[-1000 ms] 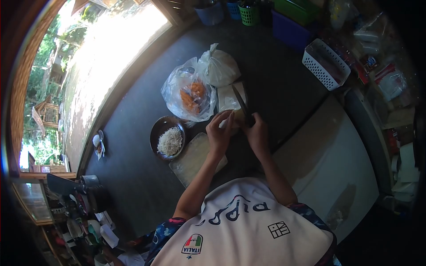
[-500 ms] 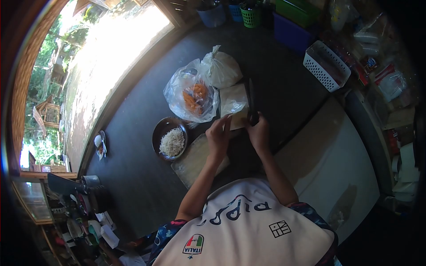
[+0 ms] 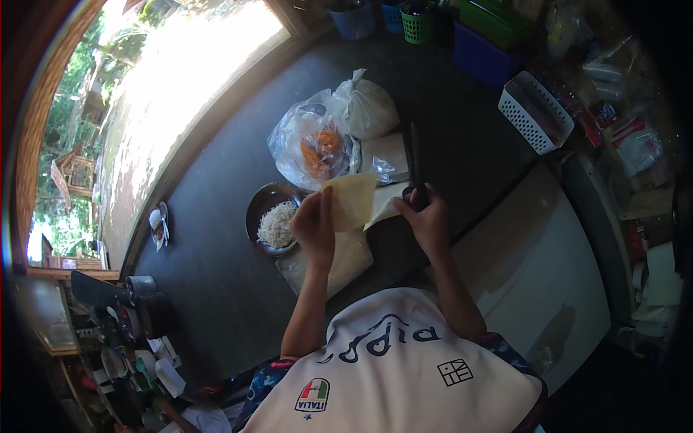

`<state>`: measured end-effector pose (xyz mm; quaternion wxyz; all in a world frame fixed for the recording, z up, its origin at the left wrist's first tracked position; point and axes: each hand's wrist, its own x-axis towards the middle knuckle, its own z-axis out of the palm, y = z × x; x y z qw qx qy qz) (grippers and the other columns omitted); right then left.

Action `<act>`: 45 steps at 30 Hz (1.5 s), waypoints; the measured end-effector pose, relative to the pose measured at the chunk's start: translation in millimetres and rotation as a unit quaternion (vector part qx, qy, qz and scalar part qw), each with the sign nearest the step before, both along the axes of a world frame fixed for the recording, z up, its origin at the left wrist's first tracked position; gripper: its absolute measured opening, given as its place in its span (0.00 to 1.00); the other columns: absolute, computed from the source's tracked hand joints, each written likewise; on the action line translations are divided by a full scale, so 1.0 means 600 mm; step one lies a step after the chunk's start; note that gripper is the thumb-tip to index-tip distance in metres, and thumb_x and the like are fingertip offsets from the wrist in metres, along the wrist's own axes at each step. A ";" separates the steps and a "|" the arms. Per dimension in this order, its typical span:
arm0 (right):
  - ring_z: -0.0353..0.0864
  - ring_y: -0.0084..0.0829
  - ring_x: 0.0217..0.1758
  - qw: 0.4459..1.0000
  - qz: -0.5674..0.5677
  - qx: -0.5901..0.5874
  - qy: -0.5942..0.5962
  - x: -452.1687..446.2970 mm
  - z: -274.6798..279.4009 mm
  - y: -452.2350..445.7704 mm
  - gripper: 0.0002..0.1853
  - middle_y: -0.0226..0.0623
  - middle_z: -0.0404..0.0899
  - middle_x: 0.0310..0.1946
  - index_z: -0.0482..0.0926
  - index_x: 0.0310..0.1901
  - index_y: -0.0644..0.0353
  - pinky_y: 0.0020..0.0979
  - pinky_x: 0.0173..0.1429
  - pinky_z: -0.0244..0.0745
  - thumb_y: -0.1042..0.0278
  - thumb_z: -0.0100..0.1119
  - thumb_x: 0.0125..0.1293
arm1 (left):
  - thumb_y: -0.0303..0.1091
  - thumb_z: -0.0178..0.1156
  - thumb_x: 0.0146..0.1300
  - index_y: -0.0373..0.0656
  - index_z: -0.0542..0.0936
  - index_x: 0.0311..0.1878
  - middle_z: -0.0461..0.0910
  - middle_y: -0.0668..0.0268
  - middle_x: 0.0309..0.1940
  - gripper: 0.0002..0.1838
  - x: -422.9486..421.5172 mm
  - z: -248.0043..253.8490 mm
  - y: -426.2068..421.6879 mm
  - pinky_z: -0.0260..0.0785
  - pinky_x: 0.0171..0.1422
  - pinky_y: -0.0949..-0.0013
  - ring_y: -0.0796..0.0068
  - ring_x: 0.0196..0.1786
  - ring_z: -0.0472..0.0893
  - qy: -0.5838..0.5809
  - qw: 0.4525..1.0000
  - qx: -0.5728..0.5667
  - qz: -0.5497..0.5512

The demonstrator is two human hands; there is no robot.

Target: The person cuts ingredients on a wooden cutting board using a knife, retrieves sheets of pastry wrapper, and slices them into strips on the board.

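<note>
A thin yellowish wrapper sheet stretches between my two hands above the table. My left hand is closed, pinching its left edge. My right hand is closed around the dark handle of a knife, blade pointing away from me. Its thumb also presses on a paler sheet portion. Beyond lies a flat square packet with crinkled clear plastic on it. Below the sheet is a pale board. Beside my left hand, white shreds fill a brown bowl.
A clear plastic bag with orange pieces and a tied white bag stand at the far side. A white perforated basket is at the right. A small dish with a spoon sits left.
My left hand has moved left, drawing the yellowish wrapper sheet out from near the packet. My right hand has shifted slightly right, with the knife upright in it.
</note>
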<state>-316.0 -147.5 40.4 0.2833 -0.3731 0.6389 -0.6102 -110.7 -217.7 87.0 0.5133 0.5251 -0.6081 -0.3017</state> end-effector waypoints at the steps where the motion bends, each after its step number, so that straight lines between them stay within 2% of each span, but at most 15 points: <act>1: 0.80 0.21 0.35 1.000 0.005 -0.015 -0.006 0.001 0.016 0.003 0.20 0.31 0.81 0.29 0.78 0.37 0.60 0.35 0.42 0.79 0.63 0.85 0.68 | 0.36 0.72 0.82 0.32 0.93 0.50 0.92 0.68 0.35 0.13 0.014 -0.009 0.003 0.77 0.45 0.73 0.86 0.37 0.84 0.016 1.000 0.019 0.006; 7: 0.76 0.17 0.35 0.998 -0.004 -0.037 0.043 -0.023 0.103 -0.043 0.20 0.27 0.79 0.29 0.78 0.36 0.59 0.31 0.42 0.75 0.60 0.85 0.70 | 0.37 0.72 0.82 0.32 0.93 0.48 0.91 0.70 0.36 0.14 0.085 -0.078 0.029 0.76 0.45 0.75 0.87 0.38 0.84 0.112 0.990 0.080 0.038; 12: 0.75 0.19 0.34 0.995 -0.015 -0.088 0.044 -0.035 0.058 -0.139 0.19 0.27 0.78 0.28 0.79 0.38 0.60 0.32 0.41 0.75 0.60 0.83 0.72 | 0.32 0.73 0.81 0.31 0.93 0.50 0.92 0.72 0.39 0.11 0.125 -0.083 0.062 0.75 0.45 0.77 0.88 0.40 0.83 0.089 0.993 0.040 0.063; 14: 0.74 0.19 0.33 0.992 -0.025 -0.099 0.072 -0.039 0.027 -0.153 0.19 0.27 0.77 0.28 0.80 0.39 0.61 0.33 0.42 0.75 0.59 0.84 0.71 | 0.29 0.73 0.80 0.33 0.94 0.53 0.94 0.70 0.40 0.09 0.144 -0.068 0.077 0.78 0.46 0.75 0.85 0.40 0.87 0.024 0.997 0.018 0.067; 18: 0.89 0.25 0.37 0.989 -0.047 0.032 0.137 -0.044 -0.020 -0.098 0.16 0.38 0.94 0.39 0.83 0.42 0.64 0.33 0.41 0.80 0.62 0.81 0.74 | 0.24 0.73 0.76 0.39 0.95 0.55 0.96 0.63 0.44 0.09 0.150 -0.010 0.108 0.84 0.49 0.70 0.73 0.41 0.93 -0.163 0.977 -0.124 0.061; 19: 0.90 0.24 0.36 0.989 -0.050 0.026 0.134 -0.039 -0.022 -0.082 0.15 0.40 0.95 0.40 0.83 0.43 0.64 0.33 0.41 0.80 0.62 0.80 0.75 | 0.25 0.75 0.72 0.44 0.95 0.55 0.95 0.60 0.48 0.11 0.152 -0.013 0.122 0.87 0.55 0.63 0.61 0.48 0.95 -0.185 0.974 -0.112 0.063; 22: 0.91 0.23 0.33 0.991 -0.039 0.055 0.115 -0.025 0.000 -0.018 0.16 0.41 0.97 0.42 0.84 0.45 0.66 0.30 0.37 0.79 0.61 0.79 0.77 | 0.28 0.76 0.71 0.45 0.94 0.55 0.95 0.62 0.51 0.11 0.151 -0.056 0.156 0.87 0.58 0.60 0.59 0.54 0.94 -0.270 0.954 -0.131 0.010; 23: 0.89 0.21 0.30 0.991 -0.018 0.090 0.102 -0.011 0.035 0.002 0.17 0.40 0.97 0.41 0.84 0.47 0.66 0.29 0.36 0.78 0.60 0.79 0.77 | 0.35 0.79 0.67 0.46 0.93 0.55 0.93 0.64 0.55 0.14 0.154 -0.083 0.169 0.86 0.64 0.56 0.59 0.61 0.92 -0.279 0.954 -0.102 -0.040; 26: 0.81 0.18 0.22 0.986 0.067 0.141 0.057 0.022 0.056 0.050 0.17 0.36 0.96 0.35 0.84 0.53 0.65 0.28 0.32 0.73 0.59 0.77 0.78 | 0.40 0.81 0.64 0.46 0.93 0.55 0.93 0.65 0.56 0.18 0.130 -0.116 0.195 0.84 0.71 0.53 0.60 0.63 0.90 -0.272 0.955 -0.097 -0.070; 28: 0.79 0.19 0.22 0.974 0.144 0.175 0.015 0.037 0.048 0.077 0.18 0.35 0.95 0.34 0.84 0.56 0.64 0.28 0.32 0.72 0.59 0.77 0.79 | 0.47 0.83 0.61 0.48 0.89 0.65 0.87 0.63 0.68 0.30 0.139 -0.128 0.193 0.75 0.83 0.47 0.56 0.73 0.84 -0.287 0.949 -0.079 -0.099; 33: 0.91 0.28 0.34 0.935 0.250 0.216 0.132 0.070 0.024 0.107 0.19 0.39 0.92 0.32 0.86 0.69 0.53 0.34 0.45 0.82 0.60 0.69 0.82 | 0.60 0.82 0.59 0.49 0.80 0.80 0.72 0.56 0.84 0.48 0.164 -0.103 0.152 0.59 0.93 0.44 0.51 0.86 0.70 -0.355 0.925 -0.041 -0.128; 35: 0.95 0.39 0.41 0.918 0.270 0.242 0.161 0.082 0.032 0.105 0.22 0.45 0.94 0.39 0.85 0.73 0.48 0.40 0.53 0.86 0.58 0.68 0.82 | 0.63 0.81 0.59 0.50 0.77 0.82 0.70 0.56 0.86 0.51 0.173 -0.110 0.144 0.58 0.94 0.44 0.50 0.88 0.68 -0.380 0.912 -0.026 -0.150; 38: 0.87 0.27 0.33 0.925 0.264 0.160 0.222 0.085 -0.016 0.100 0.23 0.37 0.88 0.30 0.85 0.74 0.51 0.36 0.45 0.81 0.60 0.70 0.82 | 0.65 0.81 0.57 0.48 0.74 0.85 0.68 0.54 0.87 0.56 0.170 -0.119 0.154 0.57 0.94 0.43 0.48 0.88 0.66 -0.388 0.913 -0.031 -0.125; 41: 0.94 0.55 0.51 0.914 0.267 0.173 0.251 0.097 0.005 0.090 0.24 0.55 0.93 0.50 0.85 0.73 0.48 0.49 0.58 0.86 0.53 0.68 0.82 | 0.67 0.81 0.56 0.43 0.71 0.85 0.66 0.52 0.87 0.59 0.149 -0.130 0.179 0.57 0.94 0.43 0.46 0.88 0.66 -0.372 0.927 -0.007 -0.040; 45: 0.94 0.54 0.48 0.915 0.255 0.185 0.253 0.108 0.017 0.082 0.24 0.55 0.93 0.46 0.85 0.73 0.51 0.48 0.57 0.86 0.53 0.69 0.81 | 0.65 0.81 0.59 0.38 0.66 0.87 0.63 0.47 0.87 0.62 0.111 -0.132 0.200 0.56 0.92 0.42 0.44 0.88 0.64 -0.357 0.933 0.007 0.040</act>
